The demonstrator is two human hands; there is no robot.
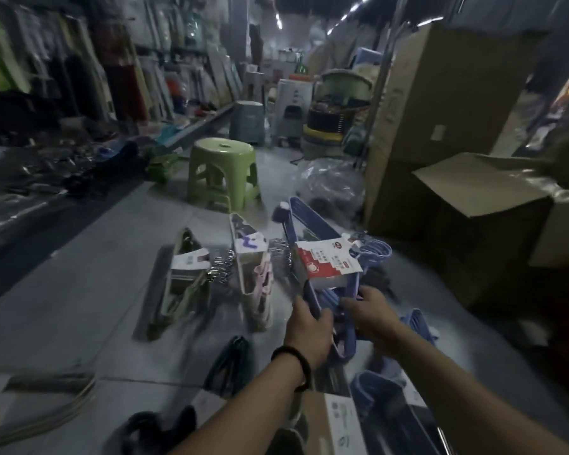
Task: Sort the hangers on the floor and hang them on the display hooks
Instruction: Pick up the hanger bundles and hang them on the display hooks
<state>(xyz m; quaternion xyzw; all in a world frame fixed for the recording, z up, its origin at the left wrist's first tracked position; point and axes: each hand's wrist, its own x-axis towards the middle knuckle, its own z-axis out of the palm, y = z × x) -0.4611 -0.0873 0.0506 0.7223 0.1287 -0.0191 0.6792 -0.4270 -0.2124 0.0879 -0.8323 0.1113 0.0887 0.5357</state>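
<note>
A bundle of blue hangers (304, 224) with a red and white label (326, 262) is held up over the floor. My left hand (309, 326) grips its lower arm; a black band circles that wrist. My right hand (367, 315) grips the same bundle beside it. On the floor lie a beige hanger pack (181, 284), a pink and white pack (255, 280), dark hangers (230, 362) and more blue hangers (378, 389).
A green plastic stool (222, 172) stands ahead. Large cardboard boxes (454, 126) fill the right side, with an open one (483, 192) lower down. Display racks with goods (79, 60) line the left wall. A clear plastic bag (332, 182) lies beyond the hangers.
</note>
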